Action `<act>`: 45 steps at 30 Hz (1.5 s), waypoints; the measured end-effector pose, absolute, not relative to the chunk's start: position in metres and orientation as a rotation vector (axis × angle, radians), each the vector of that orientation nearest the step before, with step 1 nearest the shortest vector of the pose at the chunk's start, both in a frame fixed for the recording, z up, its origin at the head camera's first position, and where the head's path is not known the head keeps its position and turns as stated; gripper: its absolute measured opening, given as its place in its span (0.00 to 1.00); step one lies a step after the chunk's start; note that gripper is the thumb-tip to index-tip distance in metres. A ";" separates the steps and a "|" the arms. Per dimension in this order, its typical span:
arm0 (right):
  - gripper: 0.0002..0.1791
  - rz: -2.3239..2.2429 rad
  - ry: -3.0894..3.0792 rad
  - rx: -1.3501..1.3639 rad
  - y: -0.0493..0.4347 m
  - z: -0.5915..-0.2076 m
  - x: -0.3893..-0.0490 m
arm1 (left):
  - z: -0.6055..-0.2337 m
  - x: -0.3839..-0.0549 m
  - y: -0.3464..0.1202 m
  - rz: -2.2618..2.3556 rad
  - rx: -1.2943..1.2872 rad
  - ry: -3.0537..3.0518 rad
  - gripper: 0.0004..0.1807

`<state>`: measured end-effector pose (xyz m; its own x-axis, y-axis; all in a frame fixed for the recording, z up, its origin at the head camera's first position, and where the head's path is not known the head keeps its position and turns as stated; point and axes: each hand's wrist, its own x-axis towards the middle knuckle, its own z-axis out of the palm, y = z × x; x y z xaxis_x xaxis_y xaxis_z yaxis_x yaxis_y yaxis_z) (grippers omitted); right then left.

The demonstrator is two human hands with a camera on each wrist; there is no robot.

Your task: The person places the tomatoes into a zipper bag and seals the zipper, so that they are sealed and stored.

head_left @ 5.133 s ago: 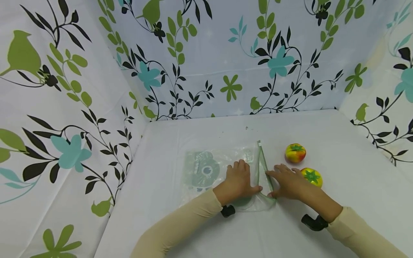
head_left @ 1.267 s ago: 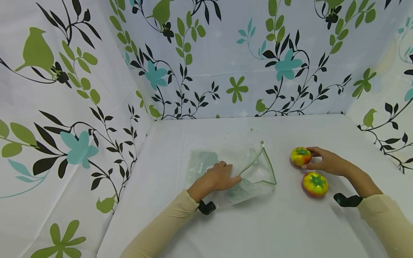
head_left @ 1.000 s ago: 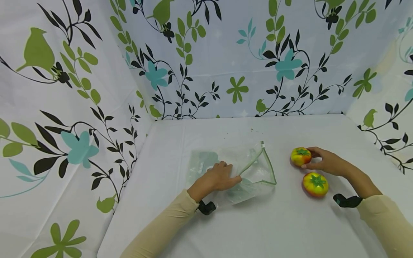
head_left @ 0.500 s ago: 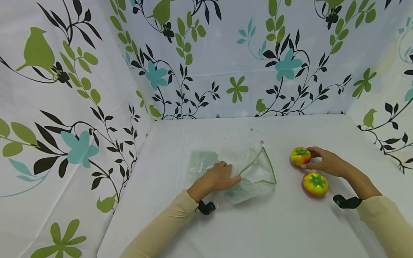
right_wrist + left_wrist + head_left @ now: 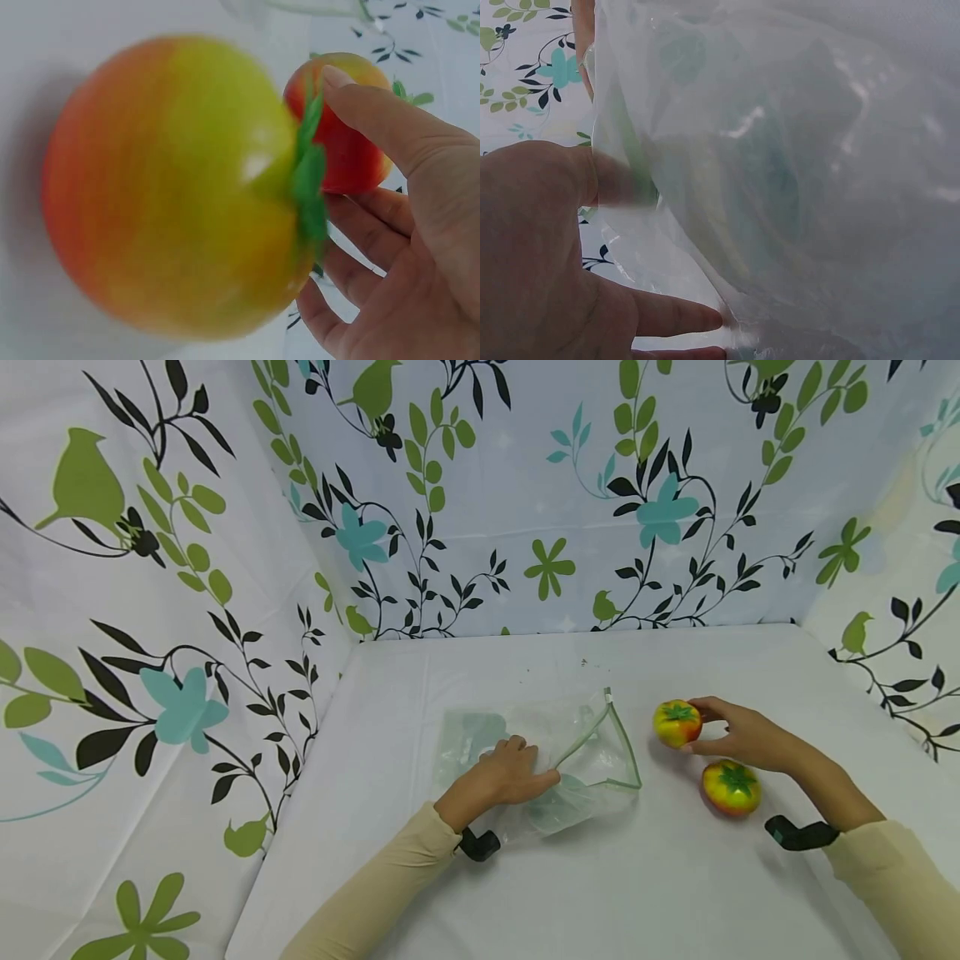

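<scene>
A clear plastic zip bag [image 5: 517, 777] with a green zip edge lies flat, its mouth spread at the right. My left hand [image 5: 504, 774] holds the upper layer near the mouth; in the left wrist view, that hand's thumb [image 5: 619, 176] shows blurred behind the film. My right hand [image 5: 738, 737] grips a red-and-yellow tomato [image 5: 672, 722] with a green leafy top, from its right side. A shadow beneath it suggests a small lift off the table. A second tomato [image 5: 731, 787] sits nearer, below the right hand, and looms large in the right wrist view.
The table [image 5: 570, 893] has a white cover. Patterned cloth walls [image 5: 450, 552] with leaves, birds and flowers stand at the back and both sides. Black wrist devices [image 5: 801, 835] sit on both wrists.
Five seconds ago both hands were at the bag's mouth. The right hand has since taken hold of the farther tomato and just shifted it left. Lately the left hand stays still.
</scene>
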<state>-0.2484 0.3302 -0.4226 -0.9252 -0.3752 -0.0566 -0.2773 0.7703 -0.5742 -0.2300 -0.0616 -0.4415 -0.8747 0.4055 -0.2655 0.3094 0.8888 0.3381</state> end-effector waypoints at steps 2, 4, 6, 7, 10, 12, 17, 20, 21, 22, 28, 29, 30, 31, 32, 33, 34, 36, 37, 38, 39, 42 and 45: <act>0.44 -0.877 2.795 -0.552 0.323 -0.418 -0.246 | -0.442 -0.230 -0.062 0.411 0.534 2.726 0.42; 0.44 -0.880 2.796 -0.574 0.317 -0.415 -0.245 | -0.442 -0.230 -0.062 0.410 0.538 2.728 0.43; 0.44 -0.882 2.794 -0.585 0.311 -0.413 -0.243 | -0.443 -0.230 -0.063 0.414 0.539 2.726 0.43; 0.44 -0.881 2.794 -0.591 0.308 -0.411 -0.242 | -0.443 -0.230 -0.063 0.415 0.539 2.726 0.43; 0.43 -0.874 2.797 -0.606 0.299 -0.408 -0.240 | -0.442 -0.230 -0.063 0.420 0.542 2.722 0.43; 0.43 -0.869 2.801 -0.618 0.294 -0.407 -0.238 | -0.442 -0.230 -0.063 0.419 0.543 2.722 0.43; 0.43 -0.845 2.812 -0.651 0.281 -0.406 -0.234 | -0.442 -0.230 -0.064 0.420 0.547 2.724 0.43; 0.43 -0.844 2.803 -0.651 0.273 -0.407 -0.232 | -0.442 -0.230 -0.064 0.421 0.549 2.725 0.43; 0.43 -0.845 2.799 -0.649 0.271 -0.407 -0.232 | -0.442 -0.230 -0.064 0.419 0.550 2.726 0.43; 0.44 -0.849 2.793 -0.647 0.269 -0.408 -0.232 | -0.442 -0.230 -0.064 0.418 0.549 2.726 0.43; 0.45 -0.832 2.789 -0.667 0.259 -0.413 -0.232 | -0.443 -0.231 -0.064 0.412 0.547 2.724 0.43; 0.45 -0.830 2.790 -0.675 0.258 -0.413 -0.232 | -0.443 -0.231 -0.064 0.411 0.546 2.723 0.43; 0.44 -0.825 2.793 -0.681 0.256 -0.413 -0.232 | -0.443 -0.231 -0.064 0.411 0.546 2.722 0.43; 0.44 -0.818 2.794 -0.683 0.255 -0.413 -0.232 | -0.444 -0.231 -0.064 0.409 0.547 2.723 0.43; 0.44 -0.816 2.793 -0.688 0.253 -0.413 -0.232 | -0.444 -0.231 -0.064 0.408 0.547 2.723 0.43; 0.44 -0.812 2.791 -0.689 0.252 -0.413 -0.232 | -0.445 -0.231 -0.064 0.407 0.547 2.725 0.43; 0.44 -0.804 2.791 -0.691 0.250 -0.413 -0.232 | -0.445 -0.232 -0.064 0.406 0.547 2.726 0.43; 0.44 -0.788 2.785 -0.694 0.247 -0.414 -0.232 | -0.446 -0.232 -0.064 0.402 0.547 2.731 0.43; 0.44 -0.785 2.780 -0.696 0.246 -0.414 -0.233 | -0.446 -0.232 -0.064 0.401 0.547 2.734 0.43; 0.44 -0.784 2.775 -0.696 0.245 -0.415 -0.233 | -0.446 -0.232 -0.064 0.400 0.546 2.735 0.43; 0.44 -0.780 2.770 -0.698 0.244 -0.415 -0.234 | -0.445 -0.231 -0.064 0.398 0.544 2.736 0.43; 0.43 -0.772 2.747 -0.706 0.242 -0.417 -0.236 | -0.445 -0.231 -0.065 0.395 0.542 2.735 0.43; 0.42 -0.749 2.730 -0.711 0.240 -0.421 -0.240 | -0.444 -0.230 -0.064 0.392 0.544 2.733 0.43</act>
<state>-0.2397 0.2398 -0.4211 -0.8583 -0.5064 -0.0830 -0.3931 0.7528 -0.5280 -0.2303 -0.0644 -0.4443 -0.8743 0.4100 -0.2598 0.3206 0.8896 0.3252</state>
